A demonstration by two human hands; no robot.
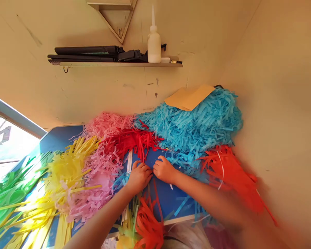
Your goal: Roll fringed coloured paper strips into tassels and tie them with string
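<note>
My left hand [140, 177] and my right hand [165, 170] meet over the blue tabletop [168, 199], knuckles up and fingers curled inward. Both are closed, fingertips nearly touching, around the upper ends of thin paper strips. These strips run down to an orange-red paper fringe bundle [149, 221] hanging below, beside yellow and pale green strips [128, 224]. The exact pinch point is hidden by the fingers. Just beyond my hands lies a red paper fringe [134, 140]. A large heap of light blue paper fringe [197, 124] rises behind my right hand.
Pink [109, 124], lilac [101, 176], yellow [67, 166] and green fringes [12, 186] spread leftward. An orange-red fringe [230, 166] lies right, against the wall. An orange-yellow sheet [189, 98] tops the blue heap. The wall shelf [114, 64] bears a hair straightener [88, 54] and a white bottle [154, 45].
</note>
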